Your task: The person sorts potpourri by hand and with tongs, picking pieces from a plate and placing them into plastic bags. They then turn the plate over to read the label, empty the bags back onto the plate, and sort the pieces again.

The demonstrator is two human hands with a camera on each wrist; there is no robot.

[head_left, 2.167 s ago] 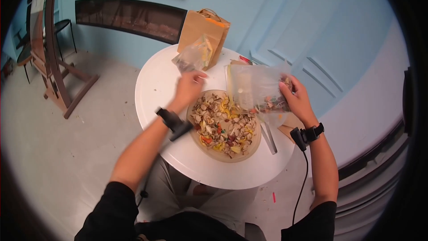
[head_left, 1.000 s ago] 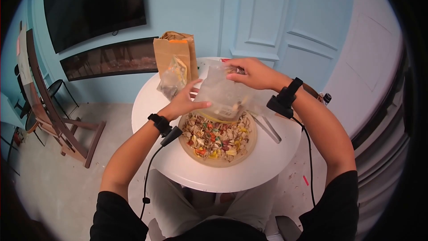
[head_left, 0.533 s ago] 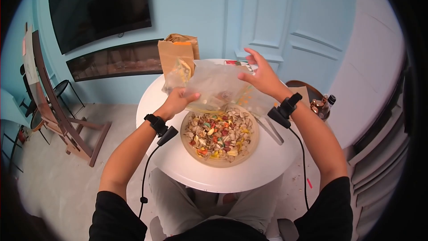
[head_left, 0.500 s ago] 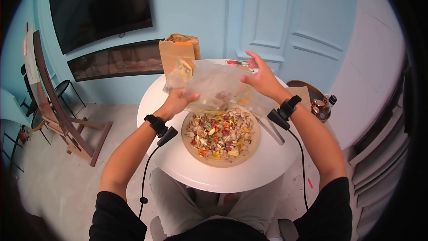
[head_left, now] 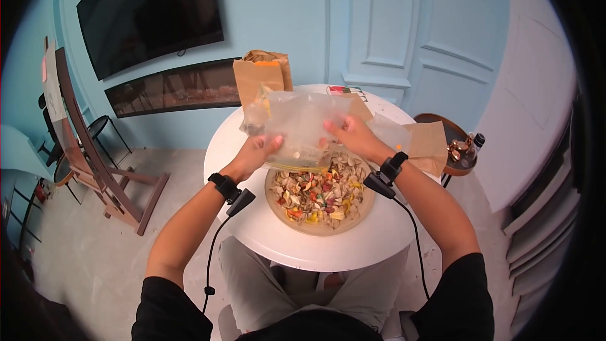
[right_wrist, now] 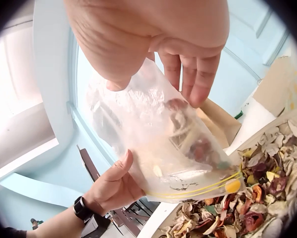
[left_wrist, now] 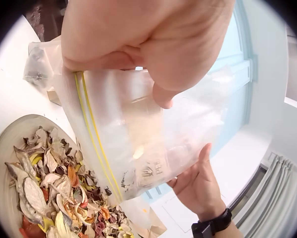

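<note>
Both hands hold a frosted zip-lock bag [head_left: 300, 120] with its yellow-striped mouth pointing down over a round tan bowl [head_left: 320, 232]. The left hand [head_left: 254, 153] pinches its left side, thumb in front. On the other side the right hand [head_left: 357, 139] grips the bag between thumb and fingers, as the right wrist view shows. A few reddish and pale bits [right_wrist: 195, 144] are visible inside, near the mouth. Dried petals and leaves [head_left: 315, 199], in beige, yellow, red and green, fill the bowl right under the bag.
A brown paper bag [head_left: 260, 82] stands at the back left of the white round table [head_left: 271, 243], a second clear bag [head_left: 252, 120] before it. Kraft packaging [head_left: 429, 142] lies at the right edge. Beyond is a side table [head_left: 435, 120] with bottles [head_left: 473, 145].
The zip-lock bag has been turned mouth-down over the bowl, and more coloured pieces lie there. The right hand, open half a second ago, has come down onto the bag's right side.
</note>
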